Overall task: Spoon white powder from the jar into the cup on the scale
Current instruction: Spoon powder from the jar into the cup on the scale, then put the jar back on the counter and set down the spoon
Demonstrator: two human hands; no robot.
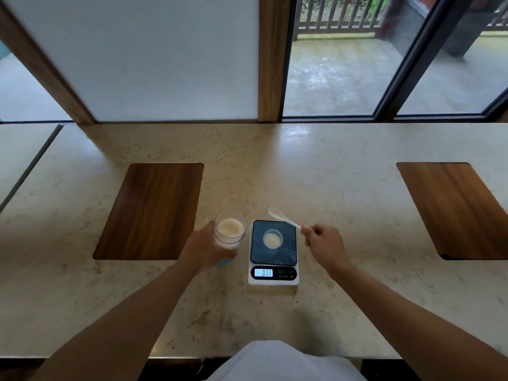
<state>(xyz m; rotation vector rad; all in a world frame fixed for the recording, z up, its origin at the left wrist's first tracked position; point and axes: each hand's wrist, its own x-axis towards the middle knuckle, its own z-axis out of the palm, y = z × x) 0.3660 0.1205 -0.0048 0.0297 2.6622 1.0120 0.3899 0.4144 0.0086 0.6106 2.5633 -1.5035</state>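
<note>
Forearms reach out from the near edge of the desk (357,166) toward a small digital scale (273,281) whose lit display faces the person, though the blurred digits are hard to trust. On its dark platform stands the clear cup (273,240), already holding a low mound of white powder. Just left of the scale, the left hand (204,250) wraps around the lower body of the jar (229,231), its grip closed on the glass and tipping the open mouth slightly toward the scale; the jar looks well filled with powder. To the right, the right hand (324,243) pinches the handle end of a white spoon (283,218) between thumb and fingertips, the bowl raised beyond the far edge of the scale and apparently empty, though it is too small to be sure. Judging by this, the step in hand falls between scoops: some powder is in the cup and the spoon is free. The next move calls for swinging the spoon left into the jar mouth and bringing a level load over the cup without brushing the platform. Farther off, two dark wooden inlays (151,210) sit flush in the desk, left and right.
</note>
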